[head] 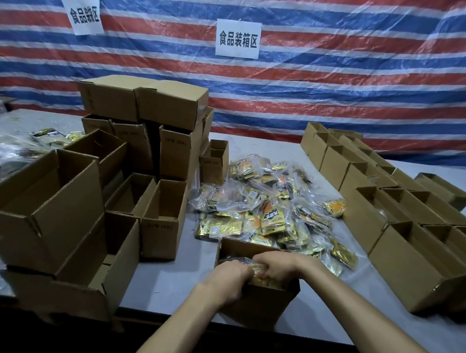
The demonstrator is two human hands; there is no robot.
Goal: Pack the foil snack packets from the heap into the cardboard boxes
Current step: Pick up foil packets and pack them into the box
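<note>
A heap of gold and orange foil snack packets point(268, 205) in clear bags lies in the middle of the table. In front of it, near the table's front edge, stands an open cardboard box point(257, 303). Both hands are inside its top. My left hand point(227, 278) and my right hand point(274, 266) have their fingers curled round a clear bag of packets point(252, 269) and hold it down into the box. The bag's lower part is hidden by the hands and the box walls.
Open and stacked empty boxes point(135, 148) crowd the table's left side. Rows of open boxes point(393, 213) line the right side. More packets point(15, 146) lie at the far left. The grey table point(165, 281) ends just below the box. A striped tarp hangs behind.
</note>
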